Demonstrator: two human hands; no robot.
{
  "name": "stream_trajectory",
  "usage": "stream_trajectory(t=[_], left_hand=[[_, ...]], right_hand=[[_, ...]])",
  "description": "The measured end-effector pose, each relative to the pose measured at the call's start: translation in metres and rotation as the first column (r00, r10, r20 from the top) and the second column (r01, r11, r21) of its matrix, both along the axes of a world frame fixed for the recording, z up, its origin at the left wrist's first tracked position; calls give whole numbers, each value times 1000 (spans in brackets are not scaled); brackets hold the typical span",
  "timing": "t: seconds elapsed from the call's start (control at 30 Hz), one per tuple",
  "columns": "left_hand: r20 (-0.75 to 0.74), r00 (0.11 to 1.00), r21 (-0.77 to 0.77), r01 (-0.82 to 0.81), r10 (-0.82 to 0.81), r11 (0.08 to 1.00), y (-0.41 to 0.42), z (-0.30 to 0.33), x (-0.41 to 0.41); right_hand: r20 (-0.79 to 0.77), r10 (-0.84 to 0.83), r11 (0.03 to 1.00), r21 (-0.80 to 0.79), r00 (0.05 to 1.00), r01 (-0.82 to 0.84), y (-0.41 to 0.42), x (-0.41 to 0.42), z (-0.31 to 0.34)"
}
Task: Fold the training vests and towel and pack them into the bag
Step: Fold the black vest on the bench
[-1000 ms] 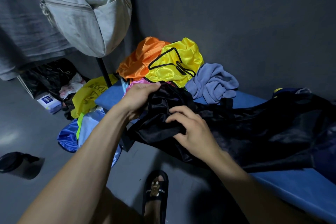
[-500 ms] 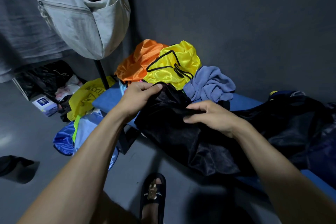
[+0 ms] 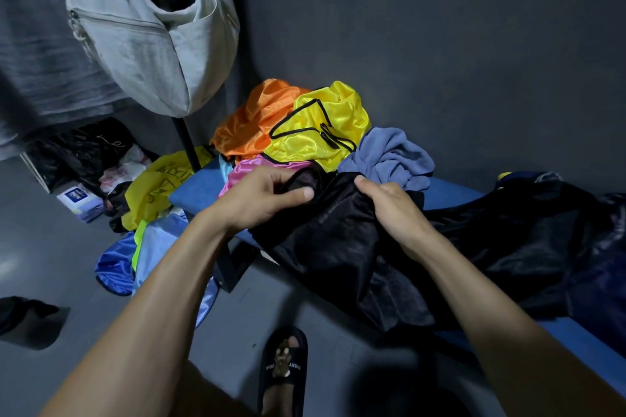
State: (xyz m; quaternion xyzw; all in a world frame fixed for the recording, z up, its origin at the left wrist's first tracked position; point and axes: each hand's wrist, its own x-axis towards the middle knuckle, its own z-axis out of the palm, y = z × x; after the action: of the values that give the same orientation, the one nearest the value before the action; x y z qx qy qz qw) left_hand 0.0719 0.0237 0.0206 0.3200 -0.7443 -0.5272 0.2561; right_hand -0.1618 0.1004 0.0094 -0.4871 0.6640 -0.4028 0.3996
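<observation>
Dim room: dark grey wall point(image 3: 440, 44), grey floor point(image 3: 40, 247) with a faint glare patch, blue padded surface point(image 3: 450, 195) along the wall.

My black slide sandal point(image 3: 284, 360) sits on the grey floor point(image 3: 61, 257). Near the wall: a small blue-and-white box point(image 3: 80, 200), beside black plastic bags point(image 3: 81, 149). Blue bench point(image 3: 200, 188) at centre.

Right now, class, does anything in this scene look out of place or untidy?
Yes. Several garments have slid off the blue bench onto the floor at its left end, and the orange vest and yellow vest lie crumpled, unfolded.
</observation>
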Motion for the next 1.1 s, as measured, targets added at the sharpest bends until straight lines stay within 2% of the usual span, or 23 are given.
stream_trajectory(t=[0.27, 0.37, 0.43, 0.5, 0.53, 0.63, 0.73, 0.83, 0.93, 1.03, 1.1], left_hand=[[10, 988, -28, 157, -156, 987, -1, 1, 2], [49, 995, -91, 88, -84, 992, -3, -2, -1], [12, 1000, -54, 6, -6, 999, -2, -2, -3], [-26, 999, 22, -38, 38, 999, 0, -1, -6], [-40, 998, 64, -52, 54, 997, 2, 0, -7], [-72, 994, 165, -73, 86, 984, 4, 1, -10], [-88, 990, 219, -92, 114, 971, 5, 3, -9], [-97, 986, 234, -106, 132, 967, 6, 5, -9], [-86, 985, 243, -124, 149, 962, 8, 8, -11], [-53, 983, 234, -158, 174, 959, 11, 10, -13], [-57, 979, 229, -177, 195, 957, 11, 10, -13]], right_hand=[[109, -27, 1000, -6, 994, 28, -10, -7, -14], [178, -30, 999, -9, 984, 32, -11, -8, -15], [157, -7, 999, -44, 988, 14, -4, -6, -10], [75, 14, 992, -129, 997, -5, 2, -3, -12], [-21, 7, 980, -197, 1000, -11, 4, 0, -15], [-339, -201, 920, -386, 919, 59, -1, 5, -24], [-471, -349, 850, -523, 810, 62, -6, 6, -23], [-559, -358, 823, -567, 748, -29, -9, 0, -21], [-464, -268, 837, -546, 844, -34, -12, 0, -18], [-302, -182, 906, -422, 936, 40, -12, 4, -12], [-250, -96, 936, -351, 963, 2, -11, 2, -8]])
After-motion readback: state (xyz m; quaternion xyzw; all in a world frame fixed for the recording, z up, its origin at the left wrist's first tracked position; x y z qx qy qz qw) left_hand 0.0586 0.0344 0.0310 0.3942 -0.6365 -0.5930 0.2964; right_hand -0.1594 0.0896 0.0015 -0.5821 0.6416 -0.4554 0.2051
